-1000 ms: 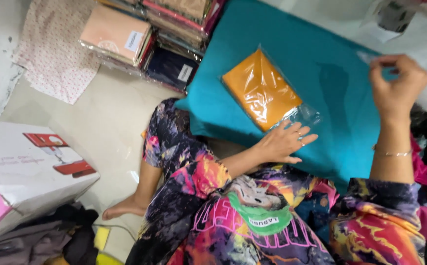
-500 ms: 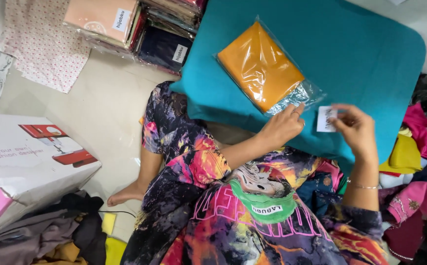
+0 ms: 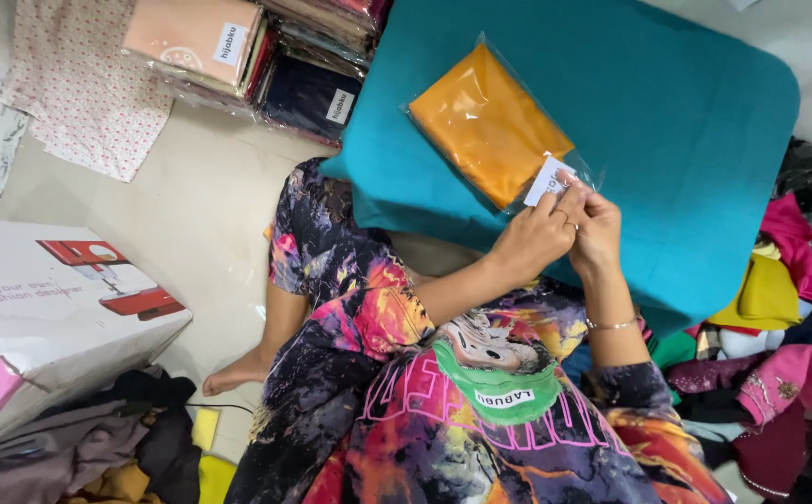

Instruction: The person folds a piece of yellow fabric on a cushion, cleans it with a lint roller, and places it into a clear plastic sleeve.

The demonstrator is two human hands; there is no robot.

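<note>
1. Right hand (image 3: pixel 600 233) now at frame centre-right, down from the upper right corner a second ago; fingertips pinched on small white label (image 3: pixel 548 179).
2. Left hand (image 3: pixel 536 238) pressed up against the right one, fingers curled onto the same label's lower edge; lay flat and spread on the bag corner before.
3. Label now touching the lower right corner of clear bag with folded orange cloth (image 3: pixel 488 123); half a second ago hung just off the bag's right side, in the right hand alone.
4. Bag itself unmoved, lying flat and tilted on teal cushion (image 3: pixel 695 131), upper centre of frame.
5. Reads as label being stuck to the bag corner; whether fully pressed down, cannot tell, fingers cover its lower edge.
6. Stack of bagged cloths (image 3: pixel 266 56) at upper left, each with a like white label; white carton (image 3: pixel 47 317) at left edge; loose cloths (image 3: pixel 779 308) piled at right edge.
</note>
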